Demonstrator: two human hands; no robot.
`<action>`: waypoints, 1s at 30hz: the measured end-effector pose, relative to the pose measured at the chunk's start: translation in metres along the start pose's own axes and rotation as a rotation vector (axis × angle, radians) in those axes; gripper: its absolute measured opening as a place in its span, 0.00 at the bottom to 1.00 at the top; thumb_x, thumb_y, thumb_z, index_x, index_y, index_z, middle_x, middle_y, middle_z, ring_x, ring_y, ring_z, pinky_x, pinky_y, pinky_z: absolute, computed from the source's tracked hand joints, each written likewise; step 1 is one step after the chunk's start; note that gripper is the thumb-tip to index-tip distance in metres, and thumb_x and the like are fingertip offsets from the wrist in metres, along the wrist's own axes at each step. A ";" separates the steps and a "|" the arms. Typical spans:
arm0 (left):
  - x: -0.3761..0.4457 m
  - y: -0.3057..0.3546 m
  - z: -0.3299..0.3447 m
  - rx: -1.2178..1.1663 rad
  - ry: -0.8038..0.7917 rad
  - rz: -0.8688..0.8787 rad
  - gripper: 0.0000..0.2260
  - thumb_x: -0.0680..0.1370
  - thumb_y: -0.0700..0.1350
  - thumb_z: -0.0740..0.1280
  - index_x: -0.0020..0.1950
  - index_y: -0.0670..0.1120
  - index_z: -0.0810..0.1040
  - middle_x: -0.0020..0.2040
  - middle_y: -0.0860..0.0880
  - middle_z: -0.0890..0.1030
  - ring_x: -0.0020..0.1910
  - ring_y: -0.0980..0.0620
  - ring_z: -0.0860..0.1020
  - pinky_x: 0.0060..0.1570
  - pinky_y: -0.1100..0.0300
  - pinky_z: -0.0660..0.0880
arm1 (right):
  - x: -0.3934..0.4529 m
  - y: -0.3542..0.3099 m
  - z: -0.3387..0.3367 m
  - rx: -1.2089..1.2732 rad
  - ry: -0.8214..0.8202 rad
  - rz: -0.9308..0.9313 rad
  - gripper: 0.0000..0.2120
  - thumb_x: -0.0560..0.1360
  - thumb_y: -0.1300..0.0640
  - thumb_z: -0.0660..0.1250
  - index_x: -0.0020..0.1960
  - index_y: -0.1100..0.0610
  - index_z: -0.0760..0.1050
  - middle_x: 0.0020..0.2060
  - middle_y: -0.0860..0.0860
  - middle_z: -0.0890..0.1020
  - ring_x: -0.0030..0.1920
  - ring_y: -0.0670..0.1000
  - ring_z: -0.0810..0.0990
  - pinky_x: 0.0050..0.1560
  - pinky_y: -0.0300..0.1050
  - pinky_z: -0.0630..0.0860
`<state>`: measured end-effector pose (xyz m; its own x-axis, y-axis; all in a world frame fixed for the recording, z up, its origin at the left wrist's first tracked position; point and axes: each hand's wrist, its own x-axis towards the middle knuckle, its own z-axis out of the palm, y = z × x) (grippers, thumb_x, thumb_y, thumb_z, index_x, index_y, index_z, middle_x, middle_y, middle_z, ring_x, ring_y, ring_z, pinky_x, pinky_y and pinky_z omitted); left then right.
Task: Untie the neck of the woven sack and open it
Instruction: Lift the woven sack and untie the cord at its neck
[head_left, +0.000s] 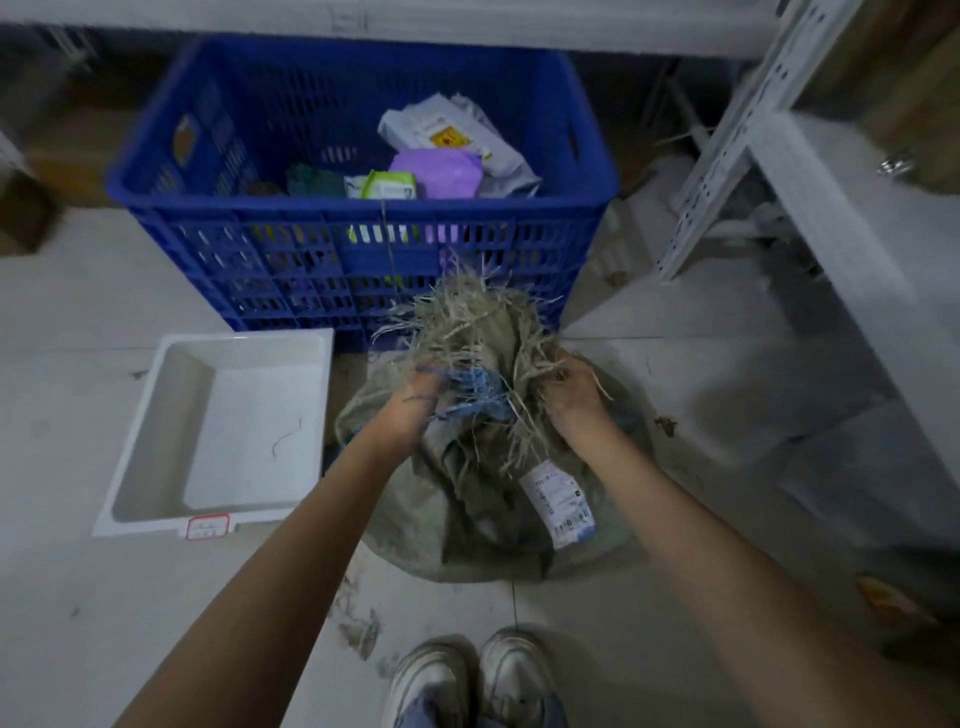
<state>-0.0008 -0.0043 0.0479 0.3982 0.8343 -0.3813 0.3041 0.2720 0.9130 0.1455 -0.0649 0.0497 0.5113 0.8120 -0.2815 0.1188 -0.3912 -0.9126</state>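
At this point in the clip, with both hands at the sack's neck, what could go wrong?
The neck of the woven sack is a mass of frayed strands, so the blue tie may snag or tighten as the left hand and right hand pull. Loose fibres already litter the floor; more could shed. The blue crate close behind leaves little room to spread the mouth.

Fingers (553, 364) buried in frayed neck (467, 322)

The light around me is dim, cool and bluish, with soft, weak shadows on the pale floor (623, 649). The wide lens bends the blue crate (218, 228) and the white shelving (810, 171), and the edges go soft and smeared, darkest top left.
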 end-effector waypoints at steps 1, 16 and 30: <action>-0.007 0.007 -0.002 -0.087 -0.062 -0.033 0.18 0.82 0.38 0.51 0.67 0.26 0.64 0.68 0.28 0.68 0.68 0.32 0.67 0.60 0.53 0.70 | -0.003 -0.005 -0.002 0.073 0.010 -0.030 0.13 0.77 0.65 0.56 0.41 0.60 0.78 0.25 0.48 0.82 0.24 0.41 0.81 0.28 0.29 0.76; -0.090 0.122 0.003 -0.238 0.152 0.129 0.16 0.71 0.44 0.73 0.58 0.43 0.78 0.55 0.45 0.82 0.55 0.48 0.80 0.60 0.55 0.76 | -0.075 -0.117 -0.027 0.377 0.001 0.117 0.23 0.81 0.47 0.50 0.67 0.60 0.70 0.62 0.57 0.77 0.61 0.56 0.76 0.61 0.45 0.72; -0.117 0.168 0.001 -0.329 0.257 0.127 0.26 0.71 0.51 0.73 0.65 0.41 0.75 0.60 0.46 0.80 0.56 0.47 0.79 0.60 0.50 0.76 | -0.110 -0.136 -0.037 0.090 -0.093 -0.071 0.14 0.71 0.57 0.71 0.55 0.49 0.75 0.52 0.49 0.82 0.56 0.52 0.80 0.62 0.51 0.75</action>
<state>0.0043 -0.0564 0.2453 0.1736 0.9520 -0.2522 -0.0421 0.2630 0.9639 0.1046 -0.1166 0.2159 0.4225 0.8747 -0.2375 0.0732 -0.2941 -0.9530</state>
